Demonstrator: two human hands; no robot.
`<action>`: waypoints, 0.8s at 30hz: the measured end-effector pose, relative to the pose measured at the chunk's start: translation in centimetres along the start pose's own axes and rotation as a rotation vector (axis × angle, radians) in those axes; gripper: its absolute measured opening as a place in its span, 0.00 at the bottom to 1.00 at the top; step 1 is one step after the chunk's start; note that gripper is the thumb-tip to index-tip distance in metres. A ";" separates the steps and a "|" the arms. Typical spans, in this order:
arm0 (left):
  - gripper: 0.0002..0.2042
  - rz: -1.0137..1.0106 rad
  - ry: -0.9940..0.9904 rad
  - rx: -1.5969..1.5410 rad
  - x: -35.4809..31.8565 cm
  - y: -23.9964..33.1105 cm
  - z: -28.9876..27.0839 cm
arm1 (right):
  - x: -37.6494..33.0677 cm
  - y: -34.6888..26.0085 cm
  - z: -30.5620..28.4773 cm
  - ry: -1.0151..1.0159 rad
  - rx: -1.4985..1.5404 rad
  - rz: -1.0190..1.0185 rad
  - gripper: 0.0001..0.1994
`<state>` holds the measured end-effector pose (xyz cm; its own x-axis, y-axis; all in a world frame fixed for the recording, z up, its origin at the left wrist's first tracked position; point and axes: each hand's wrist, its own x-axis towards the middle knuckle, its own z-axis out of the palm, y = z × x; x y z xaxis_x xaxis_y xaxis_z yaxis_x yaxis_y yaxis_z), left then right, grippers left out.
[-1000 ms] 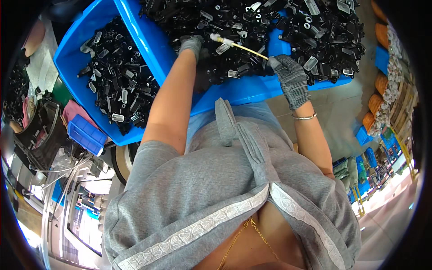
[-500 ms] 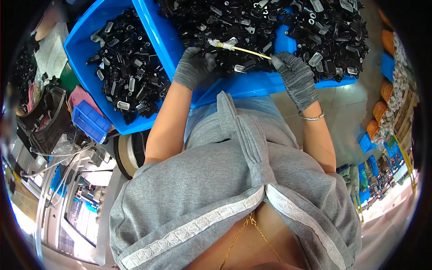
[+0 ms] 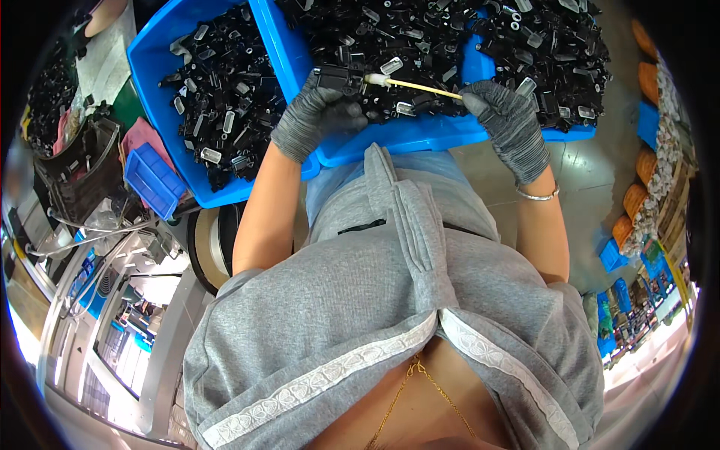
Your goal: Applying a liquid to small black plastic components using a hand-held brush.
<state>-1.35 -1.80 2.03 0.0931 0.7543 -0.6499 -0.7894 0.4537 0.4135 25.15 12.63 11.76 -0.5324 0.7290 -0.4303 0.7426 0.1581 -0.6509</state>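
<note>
Grey floor (image 3: 581,187) is showing beside a blue bin (image 3: 409,136); at its near side, the left hand (image 3: 306,118) is clasping a black part (image 3: 336,78), the right hand (image 3: 508,124) tightly pinching a white-tipped stick (image 3: 424,88).

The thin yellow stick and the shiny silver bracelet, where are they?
Thin yellow stick (image 3: 424,88): head view, middle of its shaft.
Shiny silver bracelet (image 3: 538,197): head view, middle of its band.

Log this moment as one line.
left hand: holds black part; right hand: holds yellow stick; white tip: at black part's edge, contact unclear; blue bin: loose parts inside
</note>
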 end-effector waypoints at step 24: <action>0.20 0.212 -0.093 -0.274 -3.6 -1.5 0.3 | -0.3 -1.0 -1.2 -0.151 0.203 0.046 0.14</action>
<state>-0.31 -5.11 3.92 -0.0458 0.8638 -0.5018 -0.9292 0.1477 0.3389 25.07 13.03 13.29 -0.5658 0.6223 -0.5410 0.6788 -0.0209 -0.7340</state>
